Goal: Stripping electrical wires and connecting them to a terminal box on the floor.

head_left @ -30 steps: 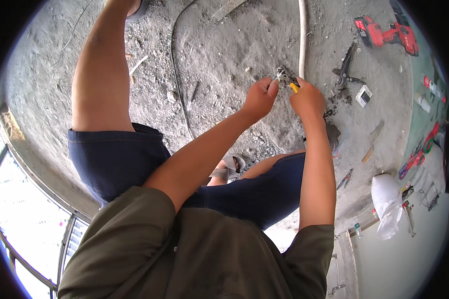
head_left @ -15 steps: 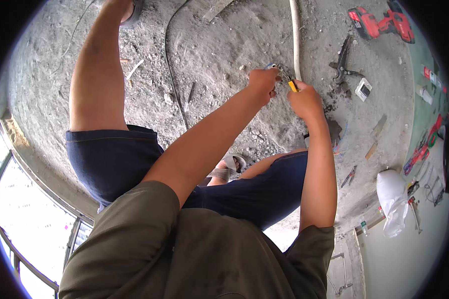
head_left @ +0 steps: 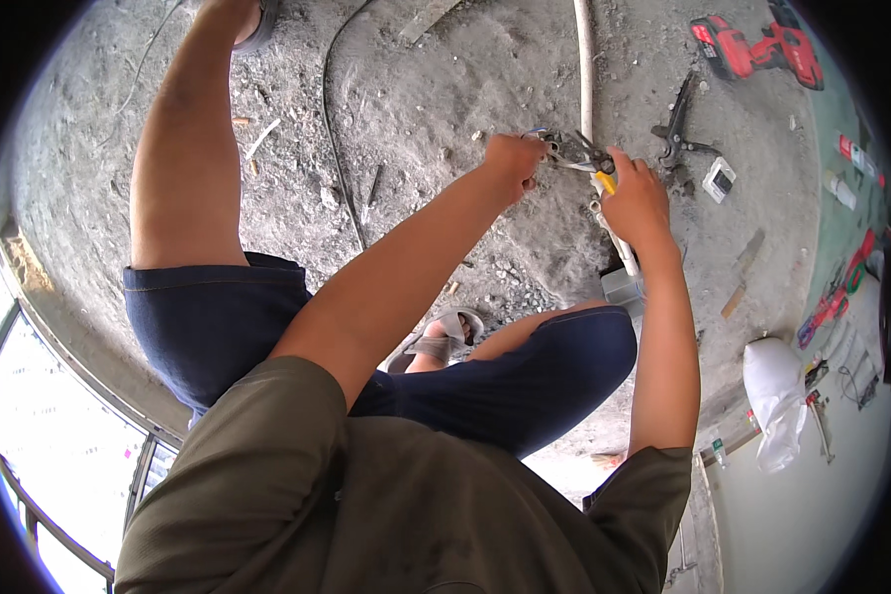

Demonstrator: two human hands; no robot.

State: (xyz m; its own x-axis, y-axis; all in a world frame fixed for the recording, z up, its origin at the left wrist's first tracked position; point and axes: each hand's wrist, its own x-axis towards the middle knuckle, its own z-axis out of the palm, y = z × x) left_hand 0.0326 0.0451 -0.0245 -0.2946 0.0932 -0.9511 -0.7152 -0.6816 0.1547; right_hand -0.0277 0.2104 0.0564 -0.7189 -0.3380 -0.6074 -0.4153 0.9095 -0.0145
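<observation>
My left hand (head_left: 515,165) is closed on some thin wires (head_left: 546,136), bluish at one end; its fingertips are partly hidden. My right hand (head_left: 641,201) grips yellow-handled pliers (head_left: 605,181), whose dark metal head points up and left toward the left hand. Pale strands stretch between the left fingers and the pliers' head; whether the jaws bite them I cannot tell. Behind the pliers runs a whitish conduit pipe (head_left: 585,69), coming from the far edge. Its lower part reaches a grey box (head_left: 622,285) beside my right knee.
Rough, dusty concrete floor lies under my hands. Right of them are black pincers (head_left: 674,129), a small white device (head_left: 720,179) and a red cordless power tool (head_left: 757,49). A dark cable (head_left: 333,129) crosses the left side. A white sack (head_left: 777,386) and more tools lie far right.
My right hand has moved right with the pliers, widening the gap between the hands. More of the pliers' head and the pale strands now show. The grey box has come into view.
</observation>
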